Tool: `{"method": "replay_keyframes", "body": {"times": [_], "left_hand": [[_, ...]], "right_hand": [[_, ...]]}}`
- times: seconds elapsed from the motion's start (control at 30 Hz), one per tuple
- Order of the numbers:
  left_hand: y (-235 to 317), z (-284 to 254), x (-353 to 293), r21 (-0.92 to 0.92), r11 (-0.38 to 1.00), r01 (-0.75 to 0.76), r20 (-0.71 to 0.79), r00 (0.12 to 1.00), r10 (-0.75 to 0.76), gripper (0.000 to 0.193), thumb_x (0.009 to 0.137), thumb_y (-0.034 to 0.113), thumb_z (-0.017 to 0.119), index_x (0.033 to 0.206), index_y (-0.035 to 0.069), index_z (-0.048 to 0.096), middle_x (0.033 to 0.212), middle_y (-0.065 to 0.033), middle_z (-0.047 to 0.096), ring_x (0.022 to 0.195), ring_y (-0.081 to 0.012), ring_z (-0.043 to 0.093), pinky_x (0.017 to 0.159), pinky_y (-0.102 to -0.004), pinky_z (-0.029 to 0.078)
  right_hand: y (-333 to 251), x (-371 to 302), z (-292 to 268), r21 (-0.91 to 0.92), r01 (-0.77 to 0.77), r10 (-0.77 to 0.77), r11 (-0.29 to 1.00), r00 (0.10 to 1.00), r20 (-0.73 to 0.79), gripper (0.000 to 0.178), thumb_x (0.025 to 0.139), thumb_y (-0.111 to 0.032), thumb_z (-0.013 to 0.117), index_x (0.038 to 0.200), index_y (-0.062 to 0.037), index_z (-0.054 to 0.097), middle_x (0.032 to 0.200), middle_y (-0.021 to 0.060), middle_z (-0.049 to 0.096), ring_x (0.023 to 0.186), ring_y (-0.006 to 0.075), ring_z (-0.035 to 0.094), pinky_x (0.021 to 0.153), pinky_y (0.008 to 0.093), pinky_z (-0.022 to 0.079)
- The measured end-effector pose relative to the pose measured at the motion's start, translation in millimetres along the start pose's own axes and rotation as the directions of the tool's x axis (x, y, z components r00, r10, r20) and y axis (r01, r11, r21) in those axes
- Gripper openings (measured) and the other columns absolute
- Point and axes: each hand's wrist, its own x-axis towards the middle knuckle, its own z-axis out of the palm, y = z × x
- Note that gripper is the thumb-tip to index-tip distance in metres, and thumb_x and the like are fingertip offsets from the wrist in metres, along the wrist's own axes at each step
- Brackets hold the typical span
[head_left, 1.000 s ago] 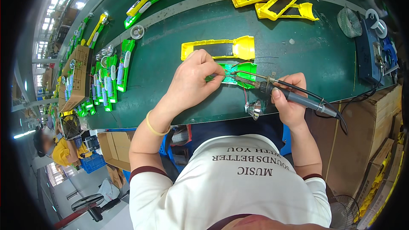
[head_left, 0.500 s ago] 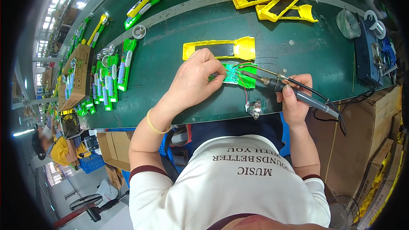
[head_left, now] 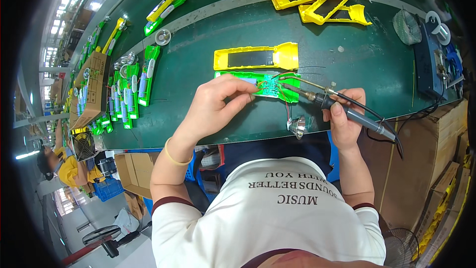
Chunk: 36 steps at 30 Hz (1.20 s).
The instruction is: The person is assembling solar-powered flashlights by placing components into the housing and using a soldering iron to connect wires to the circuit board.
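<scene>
1. Here's the green case, lying open on the bench straight ahead of the person, its long axis running left to right, with the circuit board showing in its right half.
2. The left hand is the nearer one! It comes over the case's near edge, thumb and forefinger close together at the board's left end; whether a wire sits between them, I cannot tell.
3. Over on the other side, the right hand is wrapped round the soldering iron, well off the case's right end. From there the board lies to the left and a little farther out.
4. The iron slants across that gap, tip at the board's right part, a thin metal tube running above it; contact is too small to call.
5. Just beyond, a yellow case lies nearly parallel; on the near side sits a shiny lamp cup, red wire rising toward the green case.
</scene>
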Motion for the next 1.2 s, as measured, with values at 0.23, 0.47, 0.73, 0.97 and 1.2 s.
{"method": "replay_keyframes", "body": {"times": [0.23, 0.47, 0.73, 0.97, 1.2], "left_hand": [[-8.2, 18.2, 15.4, 0.295, 0.844, -0.448, -0.076, 0.869, 0.488, 0.022, 0.063, 0.0, 0.07, 0.083, 0.007, 0.065, 0.075, -0.0057, 0.057, 0.071, -0.0226, 0.057, 0.064, -0.0314, 0.048], [-11.0, 14.3, 18.9, 0.387, 0.74, -0.551, 0.072, 0.818, 0.571, 0.019, 0.061, -0.001, 0.066, 0.079, 0.004, 0.062, 0.074, -0.0067, 0.056, 0.072, -0.0228, 0.057, 0.063, -0.0322, 0.048], [-5.3, 8.9, 21.4, 0.426, 0.687, -0.589, 0.206, 0.802, 0.56, 0.025, 0.059, 0.0, 0.066, 0.083, 0.004, 0.063, 0.078, -0.0068, 0.056, 0.075, -0.0221, 0.057, 0.06, -0.0305, 0.049], [-5.8, 7.0, 23.8, 0.448, 0.635, -0.629, 0.253, 0.771, 0.585, 0.021, 0.061, 0.004, 0.065, 0.083, 0.006, 0.064, 0.077, -0.0058, 0.056, 0.074, -0.0204, 0.058, 0.056, -0.0284, 0.049], [-9.7, 6.7, 28.3, 0.413, 0.639, -0.648, 0.253, 0.756, 0.603, 0.02, 0.062, 0.004, 0.066, 0.082, 0.007, 0.064, 0.077, -0.0042, 0.056, 0.072, -0.0194, 0.057, 0.055, -0.0283, 0.048]], "right_hand": [[0.0, -2.2, -1.1, -0.017, -0.011, 0.011, 1.0, 1.0, -0.01, 0.026, 0.081, -0.008, 0.06, 0.092, -0.0028, 0.038, 0.078, 0.0069, 0.049, 0.058, 0.007, 0.047, 0.051, 0.0206, 0.041], [3.6, -2.5, -5.5, -0.049, -0.028, 0.028, 0.998, 1.0, 0.008, 0.025, 0.082, -0.014, 0.06, 0.09, -0.0061, 0.038, 0.084, 0.0079, 0.048, 0.055, 0.0093, 0.045, 0.046, 0.0211, 0.04], [5.4, -4.4, -7.1, -0.078, -0.035, 0.037, 0.996, 0.999, 0.029, 0.025, 0.08, -0.009, 0.061, 0.089, -0.0045, 0.037, 0.081, 0.0074, 0.05, 0.06, 0.0076, 0.044, 0.052, 0.0212, 0.04], [5.8, -3.2, -7.9, -0.171, 0.006, 0.012, 0.985, 0.994, 0.105, 0.027, 0.081, -0.011, 0.06, 0.088, -0.0049, 0.035, 0.077, 0.0078, 0.049, 0.055, 0.0077, 0.044, 0.048, 0.0209, 0.039], [4.1, -1.9, -4.1, -0.204, -0.023, 0.04, 0.979, 0.996, 0.08, 0.026, 0.081, -0.012, 0.06, 0.089, -0.0047, 0.036, 0.077, 0.0073, 0.049, 0.056, 0.0075, 0.045, 0.048, 0.021, 0.039]]}}
